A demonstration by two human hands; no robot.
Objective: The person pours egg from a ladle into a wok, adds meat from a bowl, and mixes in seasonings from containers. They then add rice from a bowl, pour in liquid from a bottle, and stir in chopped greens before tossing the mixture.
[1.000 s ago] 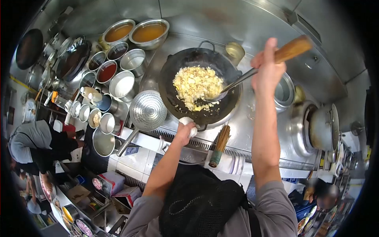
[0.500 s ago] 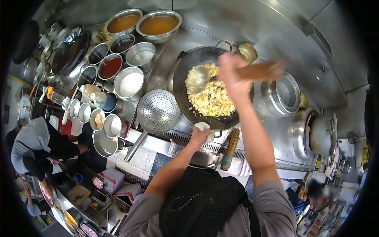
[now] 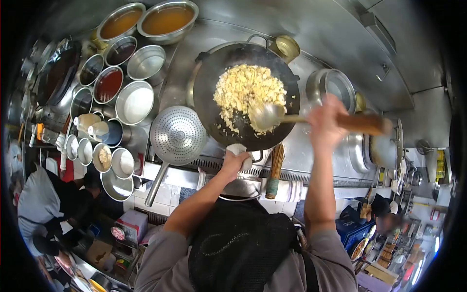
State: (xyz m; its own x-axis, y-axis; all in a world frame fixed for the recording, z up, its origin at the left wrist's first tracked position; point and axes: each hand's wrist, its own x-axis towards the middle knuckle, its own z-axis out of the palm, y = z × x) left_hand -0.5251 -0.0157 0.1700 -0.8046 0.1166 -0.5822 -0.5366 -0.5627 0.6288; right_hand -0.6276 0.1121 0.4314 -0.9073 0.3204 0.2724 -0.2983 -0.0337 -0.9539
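Note:
A dark wok [image 3: 209, 100] on the stove holds yellow fried rice [image 3: 250, 90] with bits of egg. My left hand [image 3: 235, 159] is closed round a folded white cloth [image 3: 238, 149] at the wok's near rim. What the cloth covers there is hidden. My right hand [image 3: 325, 124], blurred by motion, grips a ladle by its shaft near the wooden handle [image 3: 365, 124]. The ladle's bowl [image 3: 267, 117] is in the rice at the lower right of the wok.
A perforated strainer [image 3: 178, 135] lies left of the wok. Several metal pots of seasonings, with a red sauce [image 3: 108, 84] among them, stand farther left. A bamboo brush [image 3: 276, 170] lies at the near edge. Steel pots [image 3: 335, 87] stand right. Another person [image 3: 41, 204] is at lower left.
My right hand has moved right and towards me, bringing the ladle from the rice's upper left to its lower right. The rice has shifted within the wok. My head view has turned somewhat.

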